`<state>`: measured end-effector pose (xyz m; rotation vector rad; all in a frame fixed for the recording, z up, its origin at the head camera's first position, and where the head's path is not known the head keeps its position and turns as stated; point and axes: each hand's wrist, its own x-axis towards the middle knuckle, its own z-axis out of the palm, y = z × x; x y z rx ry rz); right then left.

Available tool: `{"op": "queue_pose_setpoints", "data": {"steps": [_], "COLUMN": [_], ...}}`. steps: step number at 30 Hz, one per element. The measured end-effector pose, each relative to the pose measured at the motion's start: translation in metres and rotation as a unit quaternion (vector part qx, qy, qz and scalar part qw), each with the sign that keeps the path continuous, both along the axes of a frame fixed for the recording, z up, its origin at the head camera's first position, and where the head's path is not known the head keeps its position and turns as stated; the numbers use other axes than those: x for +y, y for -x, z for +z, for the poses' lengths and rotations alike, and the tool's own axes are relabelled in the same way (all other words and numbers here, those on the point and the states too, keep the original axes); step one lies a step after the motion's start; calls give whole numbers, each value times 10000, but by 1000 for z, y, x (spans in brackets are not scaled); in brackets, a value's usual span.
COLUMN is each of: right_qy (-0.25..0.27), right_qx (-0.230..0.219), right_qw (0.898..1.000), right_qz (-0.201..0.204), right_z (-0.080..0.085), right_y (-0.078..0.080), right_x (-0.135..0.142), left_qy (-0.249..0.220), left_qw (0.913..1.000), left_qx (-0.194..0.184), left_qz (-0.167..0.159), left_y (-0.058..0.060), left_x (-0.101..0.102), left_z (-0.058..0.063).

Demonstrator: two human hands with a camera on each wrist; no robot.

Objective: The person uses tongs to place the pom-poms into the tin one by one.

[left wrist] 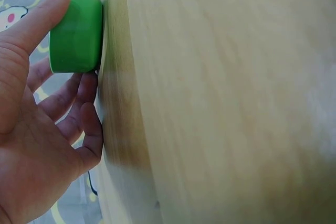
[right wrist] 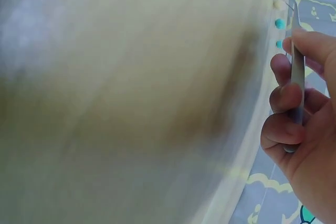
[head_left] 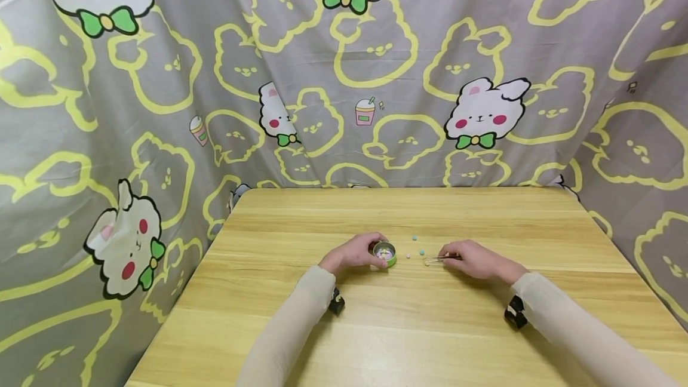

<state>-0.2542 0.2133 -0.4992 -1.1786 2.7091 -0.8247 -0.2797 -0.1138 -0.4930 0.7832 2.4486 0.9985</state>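
Observation:
My left hand [head_left: 356, 251] holds a small round green container [head_left: 392, 263] on the table, thumb at the near side and fingers round the back. Several small pastel balls lie inside it. In the left wrist view the container's smooth green wall [left wrist: 79, 32] shows between thumb and fingers. My right hand [head_left: 475, 260] grips metal tweezers [right wrist: 297, 72], which point left. Their tips are right at a pale yellow ball [head_left: 427, 263]. Between the hands lie a pink ball [head_left: 408, 256] and two teal balls, one nearer [head_left: 421, 252] and one farther back [head_left: 414, 237].
The wooden table [head_left: 408, 339] runs back to a grey curtain [head_left: 333, 64] with yellow outlines and white cartoon animals. Curtain also hangs at the left and right. A black strap device sits on the left wrist [head_left: 337, 301] and another on the right wrist [head_left: 516, 313].

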Motion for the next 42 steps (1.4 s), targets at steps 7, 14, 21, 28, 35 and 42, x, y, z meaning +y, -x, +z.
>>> {"op": "queue_pose_setpoints", "data": {"steps": [7, 14, 21, 28, 35, 42], "right_qy": [51, 11, -50, -101, -133, -165], "right_qx": [24, -26, -87, -100, -92, -77], "right_qw": [10000, 10000, 9999, 9999, 9999, 9998], "right_qz": [47, 3, 17, -4, -29, -55], "right_z": [2, -2, -1, -2, -4, -4], "right_y": [1, 0, -1, 1, 1, 2], "right_x": [3, 5, 5, 6, 7, 8], "left_qy": [9, 10, -35, -26, -58, -20], "left_qw": [10000, 10000, 10000, 10000, 10000, 10000], "left_qx": [-17, -64, 27, 0, -11, -44], "left_qz": [32, 68, 17, 45, 28, 58], "left_y": [-1, -1, -1, -1, -1, -1], "left_x": [0, 0, -1, 0, 0, 0], "left_z": [2, 2, 2, 2, 1, 1]}}
